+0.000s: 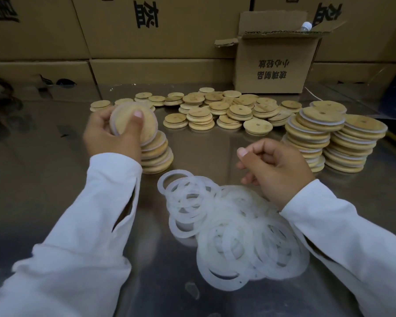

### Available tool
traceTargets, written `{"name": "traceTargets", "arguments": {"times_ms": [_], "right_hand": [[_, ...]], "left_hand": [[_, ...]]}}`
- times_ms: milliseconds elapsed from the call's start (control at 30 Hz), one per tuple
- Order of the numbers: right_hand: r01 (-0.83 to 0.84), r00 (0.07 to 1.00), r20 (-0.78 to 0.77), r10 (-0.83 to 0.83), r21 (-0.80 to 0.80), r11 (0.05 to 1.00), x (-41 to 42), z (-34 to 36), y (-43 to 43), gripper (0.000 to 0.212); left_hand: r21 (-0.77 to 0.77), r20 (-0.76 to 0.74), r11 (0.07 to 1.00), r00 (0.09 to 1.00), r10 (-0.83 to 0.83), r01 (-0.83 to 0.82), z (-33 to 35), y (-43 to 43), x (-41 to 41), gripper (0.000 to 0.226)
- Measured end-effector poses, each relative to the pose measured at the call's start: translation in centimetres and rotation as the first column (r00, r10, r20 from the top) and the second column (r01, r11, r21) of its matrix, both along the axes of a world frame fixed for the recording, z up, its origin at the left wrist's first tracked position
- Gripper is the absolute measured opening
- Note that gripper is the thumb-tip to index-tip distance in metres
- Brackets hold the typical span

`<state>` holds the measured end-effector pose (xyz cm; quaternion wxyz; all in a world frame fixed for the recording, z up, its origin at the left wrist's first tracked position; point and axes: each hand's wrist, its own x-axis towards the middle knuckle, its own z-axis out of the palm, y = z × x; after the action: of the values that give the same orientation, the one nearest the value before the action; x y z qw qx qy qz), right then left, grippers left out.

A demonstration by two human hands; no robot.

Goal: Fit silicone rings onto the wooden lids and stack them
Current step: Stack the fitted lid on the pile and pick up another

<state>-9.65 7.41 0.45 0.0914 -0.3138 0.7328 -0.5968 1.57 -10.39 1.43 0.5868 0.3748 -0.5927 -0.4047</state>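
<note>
At the far left, dark shapes reflect in the shiny metal worktop. Our left grip, in a white sleeve, grasps a wooden lid with the thumb pressed on its face and the fingers curled behind. The lid is tilted, and a pale ring shows along its left rim. It is right at the top of a short leaning stack of lids; we cannot tell whether they touch, since the hand and sleeve hide the stack's left side.

Beyond, across the middle, loose lids lie in a low heap, some overlapping. Nearer to us, a pile of translucent silicone rings spreads over the worktop, tangled together.

Our right grip hovers over the far right edge of that pile, clenched loosely with the thumb forward; we see nothing in it. Its wrist covers part of the pile.

Right of it stand two tall stacks of ringed lids, just beside each other, both leaning a little. Behind them an open carton sits on the worktop, with a wall of cartons closing off the far side.
</note>
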Motion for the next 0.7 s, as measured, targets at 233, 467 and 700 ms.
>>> {"name": "traceTargets", "arguments": {"times_ms": [233, 467, 700], "right_hand": [[0.011, 1.000, 0.013, -0.011, -0.001, 1.000, -0.4, -0.2, 0.0, 0.011], [0.002, 1.000, 0.006, -0.002, 0.023, 1.000, -0.4, -0.2, 0.0, 0.011], [-0.008, 0.998, -0.058, 0.011, 0.052, 0.999, -1.0, -0.2, -0.2, 0.022]], "left_hand": [[0.219, 0.079, 0.974, 0.994, -0.079, 0.060, -1.4, -1.6, -0.8, 0.032], [-0.359, -0.063, 0.932, 0.997, 0.036, -0.056, 0.9, 1.9, -0.3, 0.012], [-0.168, 0.626, 0.542, 0.514, -0.586, 0.823, -1.8, 7.9, -1.7, 0.018]]}}
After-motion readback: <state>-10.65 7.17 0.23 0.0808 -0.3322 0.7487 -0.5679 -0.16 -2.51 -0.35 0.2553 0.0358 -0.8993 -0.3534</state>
